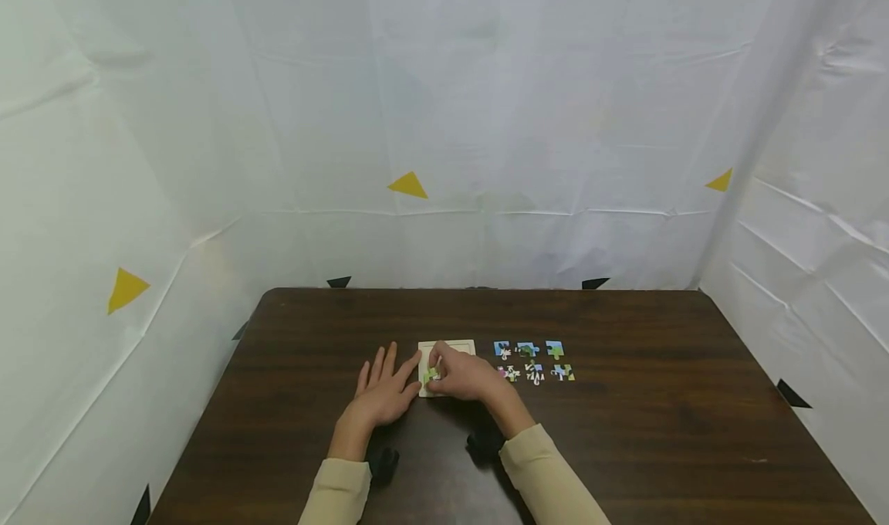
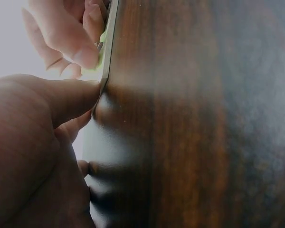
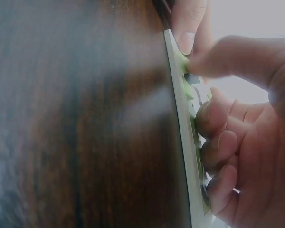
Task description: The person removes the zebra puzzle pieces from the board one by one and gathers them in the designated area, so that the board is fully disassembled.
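A pale puzzle tray (image 1: 461, 345) lies flat on the dark table, with green puzzle pieces along its near side in the right wrist view. My left hand (image 1: 384, 398) rests at the tray's left edge, fingers spread and thumb tip (image 2: 92, 88) right at the near left corner. Over the tray, my right hand (image 1: 468, 377) pinches a green jigsaw piece (image 1: 430, 374) at the lower left. In the right wrist view its thumb (image 3: 213, 59) presses near the tray's corner, while the other fingers curl above the board. The palm hides much of the tray.
Two short rows of loose jigsaw pieces (image 1: 527, 349) lie right of the tray. The brown wooden table (image 1: 660, 401) has white sheeting (image 1: 486, 123) behind it and at both sides. Black wrist-worn devices (image 1: 383, 465) sit under both wrists.
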Demonstrator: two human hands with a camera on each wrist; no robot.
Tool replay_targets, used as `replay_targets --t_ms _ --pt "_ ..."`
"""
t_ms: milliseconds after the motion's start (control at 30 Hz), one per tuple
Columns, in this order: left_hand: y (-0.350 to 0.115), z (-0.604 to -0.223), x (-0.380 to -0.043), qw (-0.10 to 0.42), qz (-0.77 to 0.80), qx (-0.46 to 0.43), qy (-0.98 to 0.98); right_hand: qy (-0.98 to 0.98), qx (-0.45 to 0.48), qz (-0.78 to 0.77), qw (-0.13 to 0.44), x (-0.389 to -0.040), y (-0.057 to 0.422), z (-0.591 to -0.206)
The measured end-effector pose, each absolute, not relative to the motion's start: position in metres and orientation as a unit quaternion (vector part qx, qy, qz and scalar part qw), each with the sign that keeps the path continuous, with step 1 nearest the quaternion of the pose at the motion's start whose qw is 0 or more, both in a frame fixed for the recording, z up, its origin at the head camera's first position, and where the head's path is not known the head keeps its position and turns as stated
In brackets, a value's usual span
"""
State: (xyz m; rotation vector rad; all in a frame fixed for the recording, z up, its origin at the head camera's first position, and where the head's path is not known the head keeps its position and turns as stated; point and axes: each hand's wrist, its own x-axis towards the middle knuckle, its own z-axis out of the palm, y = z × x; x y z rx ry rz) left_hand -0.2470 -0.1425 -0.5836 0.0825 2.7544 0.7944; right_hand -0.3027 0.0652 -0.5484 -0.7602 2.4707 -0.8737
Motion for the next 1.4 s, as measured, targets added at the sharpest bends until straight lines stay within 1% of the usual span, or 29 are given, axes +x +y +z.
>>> replay_targets --t_ms 467,867,1133,1400 --pt "-0.144 -0.591 -0.249 0.118 0.278 0.035 0.953 0.856 -0.279 -0.393 0.189 -0.305 0.071 -0.548" --pt "-0.144 -0.589 -0.25 0.126 0.279 0.028 0.952 0.817 -0.316 -0.433 0.213 -0.304 0.08 -0.542" --pt "-0.141 -0.593 -0.253 0.137 0.284 0.027 0.948 0.828 -0.301 -0.435 0.184 -0.302 0.092 -0.536" --pt "-0.141 -0.595 -0.258 0.118 0.294 0.021 0.948 0.817 -0.31 -0.453 0.179 -0.297 0.109 -0.523"
